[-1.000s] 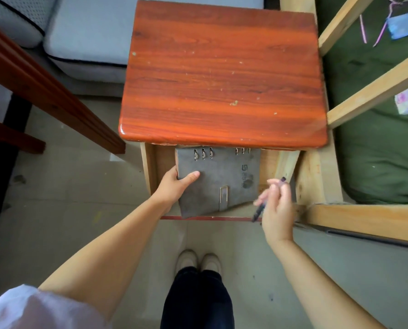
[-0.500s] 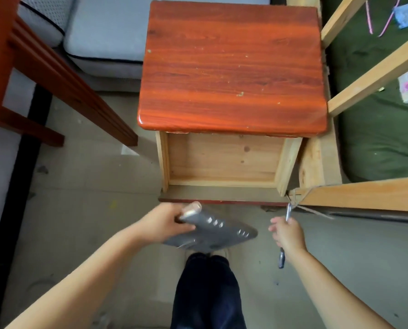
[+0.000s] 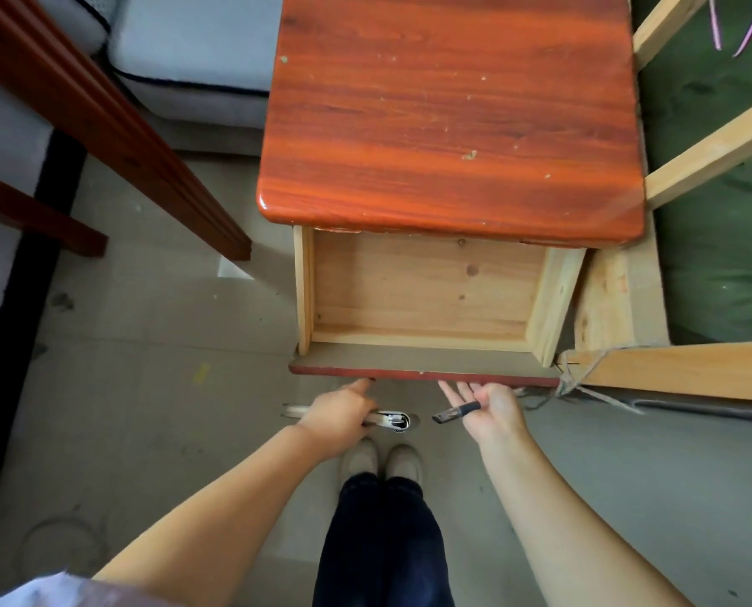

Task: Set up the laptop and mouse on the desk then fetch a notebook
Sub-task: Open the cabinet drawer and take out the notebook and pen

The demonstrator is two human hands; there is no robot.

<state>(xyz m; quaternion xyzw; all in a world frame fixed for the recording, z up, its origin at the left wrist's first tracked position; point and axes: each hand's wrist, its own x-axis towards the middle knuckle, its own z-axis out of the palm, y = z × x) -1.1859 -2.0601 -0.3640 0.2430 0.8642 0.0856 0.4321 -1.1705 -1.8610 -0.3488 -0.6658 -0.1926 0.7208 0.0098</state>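
**Notebook in hand at the open drawer**

We are gripping the notebook (image 3: 389,420) in our left hand (image 3: 337,416), edge-on below the drawer front (image 3: 422,373). It is looking light, stiff-covered and ring-bound, so we are judging a clamp near the spine safest. Our right hand (image 3: 492,409) is pinching a dark pen (image 3: 455,413), fingers half spread, just beside the notebook's end.

One notebook (image 3: 387,420), one pen (image 3: 455,413), one open drawer (image 3: 422,300), two hands, two shoes
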